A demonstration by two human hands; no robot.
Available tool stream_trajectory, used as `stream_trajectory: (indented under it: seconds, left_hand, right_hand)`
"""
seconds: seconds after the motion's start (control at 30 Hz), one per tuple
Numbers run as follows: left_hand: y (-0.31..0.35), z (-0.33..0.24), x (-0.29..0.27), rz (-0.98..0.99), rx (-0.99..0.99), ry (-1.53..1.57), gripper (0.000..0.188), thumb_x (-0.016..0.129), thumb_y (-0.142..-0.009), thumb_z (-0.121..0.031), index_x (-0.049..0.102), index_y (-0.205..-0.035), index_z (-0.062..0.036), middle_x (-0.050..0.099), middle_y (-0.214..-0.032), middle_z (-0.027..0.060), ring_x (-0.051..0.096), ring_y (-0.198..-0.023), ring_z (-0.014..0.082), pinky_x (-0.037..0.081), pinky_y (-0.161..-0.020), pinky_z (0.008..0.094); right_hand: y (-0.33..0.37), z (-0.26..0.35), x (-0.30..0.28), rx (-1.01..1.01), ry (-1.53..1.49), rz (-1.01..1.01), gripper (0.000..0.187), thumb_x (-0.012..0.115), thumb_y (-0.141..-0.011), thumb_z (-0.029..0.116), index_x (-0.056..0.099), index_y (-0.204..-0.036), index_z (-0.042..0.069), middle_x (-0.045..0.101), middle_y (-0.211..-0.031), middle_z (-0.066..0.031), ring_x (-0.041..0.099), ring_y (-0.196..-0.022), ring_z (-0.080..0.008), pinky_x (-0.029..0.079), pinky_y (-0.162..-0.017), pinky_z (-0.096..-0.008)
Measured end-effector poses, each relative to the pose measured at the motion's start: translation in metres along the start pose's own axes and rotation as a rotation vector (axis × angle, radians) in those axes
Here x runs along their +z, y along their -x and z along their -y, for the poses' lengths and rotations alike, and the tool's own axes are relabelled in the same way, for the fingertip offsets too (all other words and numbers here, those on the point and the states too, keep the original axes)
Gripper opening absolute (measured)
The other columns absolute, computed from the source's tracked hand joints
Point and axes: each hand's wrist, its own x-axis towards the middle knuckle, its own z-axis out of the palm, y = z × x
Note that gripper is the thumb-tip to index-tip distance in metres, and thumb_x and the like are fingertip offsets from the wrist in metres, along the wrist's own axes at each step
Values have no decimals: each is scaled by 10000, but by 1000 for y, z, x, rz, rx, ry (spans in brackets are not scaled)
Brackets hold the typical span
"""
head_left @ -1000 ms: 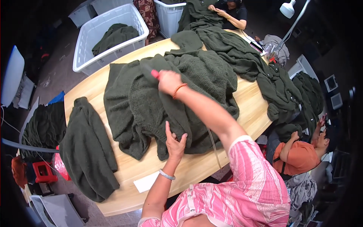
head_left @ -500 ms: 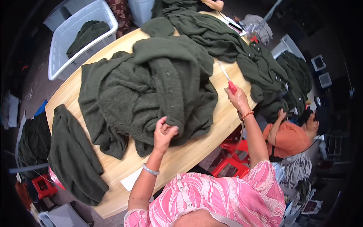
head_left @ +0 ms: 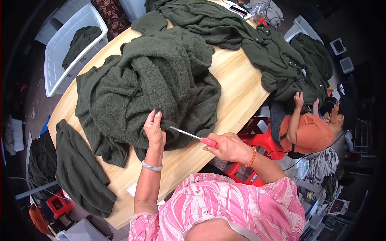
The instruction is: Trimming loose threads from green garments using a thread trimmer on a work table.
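Note:
A dark green knit garment (head_left: 116, 96) lies bunched up in the middle of the wooden table. At its near edge my left hand (head_left: 155, 130) pinches the garment's edge between thumb and fingers. My right hand (head_left: 229, 148) is closed around a red-handled tool with a thin metal shaft (head_left: 189, 133). Its shaft points left, and the tip is close to the garment's edge beside my left fingers. Whether the tip touches the knit, I cannot tell; the exact kind of tool is also unclear.
More dark green garments lie on the table (head_left: 237, 80), at its left (head_left: 80, 168) and along its far side (head_left: 209, 24). A translucent bin (head_left: 76, 52) holds another garment. At the right a person in orange (head_left: 309, 132) handles garments, near red stools (head_left: 261, 140).
My right hand has brought the red-handled tool from the table's right side in to my left hand, turning its shaft leftward. My left hand keeps its hold on the garment's edge.

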Motion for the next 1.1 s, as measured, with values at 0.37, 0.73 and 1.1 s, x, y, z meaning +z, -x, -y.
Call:
stream_trajectory:
  seconds: [0.37, 0.73, 1.1]
  left_hand:
    - [-2, -30, 4, 97, -87, -16, 401, 656, -918, -48, 544, -1295, 30, 642, -1188, 72, 613, -1022, 126, 480, -942, 271]
    - [-11, -28, -3, 19, -34, -33, 186, 669, -913, -36, 650, -1093, 5, 689, -1004, 40, 631, -884, 91, 508, -819, 230]
    - [-34, -41, -9, 125, -105, 35, 275, 650, -936, -93, 589, -1185, 7, 659, -1019, 13, 606, -891, 62, 486, -802, 205]
  right_hand:
    - [-3, 1, -10, 49, -56, -58, 267, 648, -902, 284, 527, -979, 59, 621, -717, -215, 619, -721, -444, 485, -630, -513]
    - [-23, 16, -7, 13, 39, -60, 259, 617, -916, 297, 532, -958, 57, 646, -710, -208, 651, -732, -419, 514, -671, -513]
    - [-30, 14, -1, -17, -107, -94, 269, 635, -921, 310, 537, -1008, 75, 625, -704, -193, 623, -708, -434, 489, -621, -501]
